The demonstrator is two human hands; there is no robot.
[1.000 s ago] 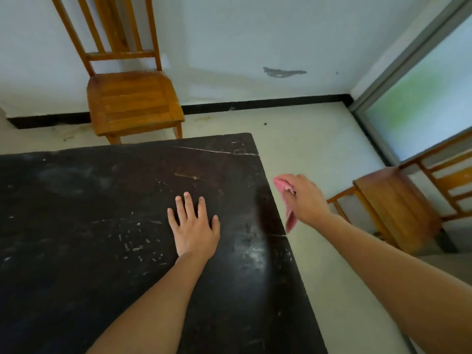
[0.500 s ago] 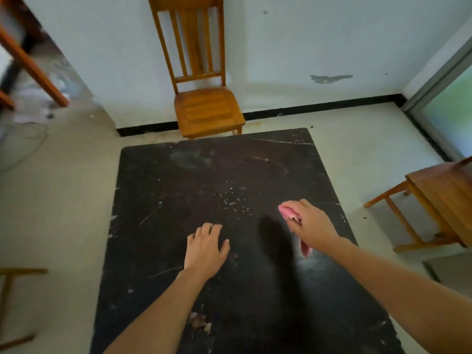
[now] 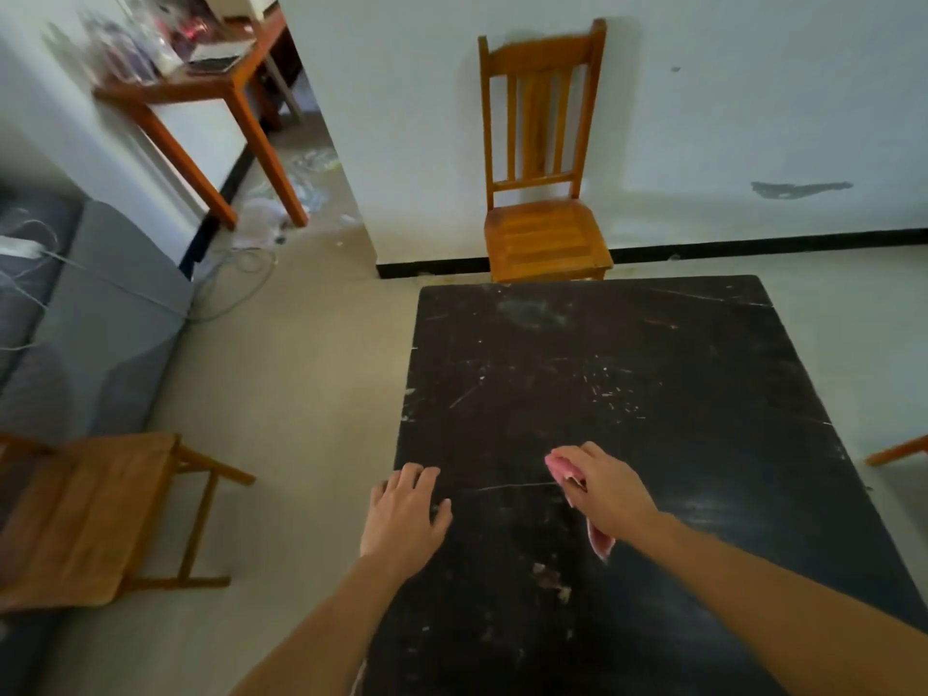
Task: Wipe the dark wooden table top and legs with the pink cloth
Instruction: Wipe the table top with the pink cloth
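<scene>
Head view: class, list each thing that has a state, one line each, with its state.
dark table: scratched, speckled white
right hand: curled round the pink cloth, over the table
pink cloth: bunched, tail hanging below the hand
left hand: resting at the table's left edge, holding nothing
wall chair: upright

Wooden chair (image 3: 545,203) against the wall, side table (image 3: 211,87), grey sofa (image 3: 90,319)

Table (image 3: 653,394): legs hidden under the top, near edge cut off at 6 o'clock. Cloth (image 3: 562,467) mostly buried in right hand (image 3: 605,492) (only two pink ends show). Chair (image 3: 899,450) at 3 o'clock: one leg in frame. Clutter (image 3: 130,42) on side table (image 3: 221,85) at 11 o'clock: blurred, unidentifiable.
</scene>
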